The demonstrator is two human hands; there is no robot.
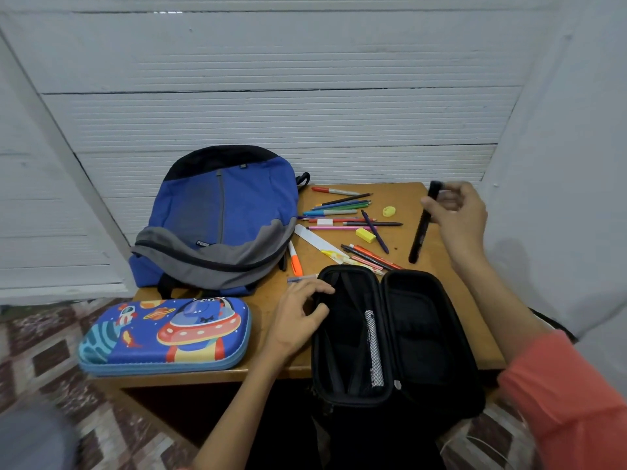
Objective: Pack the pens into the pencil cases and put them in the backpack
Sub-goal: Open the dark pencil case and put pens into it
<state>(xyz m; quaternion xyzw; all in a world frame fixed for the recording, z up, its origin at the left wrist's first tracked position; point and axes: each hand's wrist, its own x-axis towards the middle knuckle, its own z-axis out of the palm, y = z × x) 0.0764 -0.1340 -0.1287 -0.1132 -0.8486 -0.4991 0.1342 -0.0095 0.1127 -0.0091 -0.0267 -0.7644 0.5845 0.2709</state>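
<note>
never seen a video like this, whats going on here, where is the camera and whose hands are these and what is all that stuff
There is no machine here. A person wears one wide-angle camera on the head, so you look down at their own two hands. On the wooden table lie a blue backpack, a closed spaceship pencil case, an open black pencil case, loose pens and a yellow eraser. The left hand holds the rim of the open case. The right hand grips a black marker by its upper end.
</note>
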